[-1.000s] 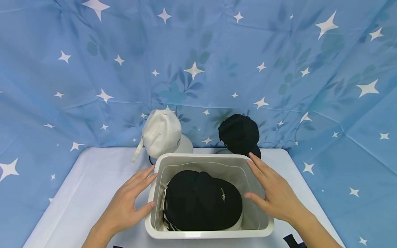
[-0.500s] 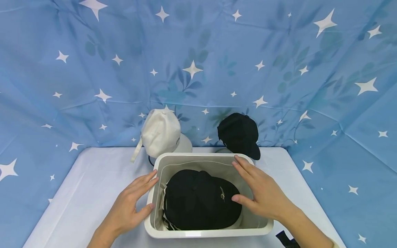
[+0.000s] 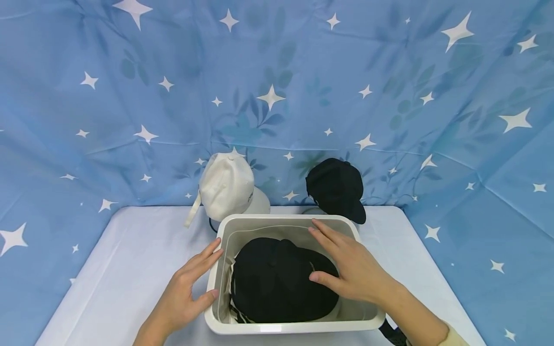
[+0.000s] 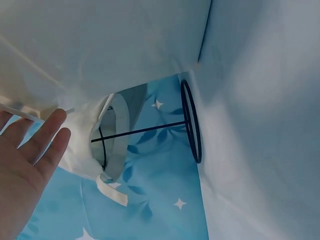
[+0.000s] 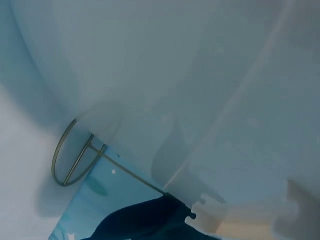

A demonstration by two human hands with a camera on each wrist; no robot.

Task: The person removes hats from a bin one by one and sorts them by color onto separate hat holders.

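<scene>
A light grey plastic bin stands at the front of the table with a black baseball cap lying inside, crown up and brim to the right. Something pale, partly hidden, shows beneath that cap. My left hand is at the bin's left rim, fingers straight and fingertips at the edge; the left wrist view shows the same hand beside the rim. Over the bin's right side my right hand hovers with fingers extended, its thumb above the cap's brim. Contact with the cap cannot be told.
Behind the bin, a white cap hangs on a black wire stand at left. A second black cap sits on a metal wire stand at right. A blue star-patterned curtain backs the white table.
My right hand has moved left from the bin's right rim to over the cap's brim. The left hand has shifted slightly right, against the left rim. The caps have stayed put.
</scene>
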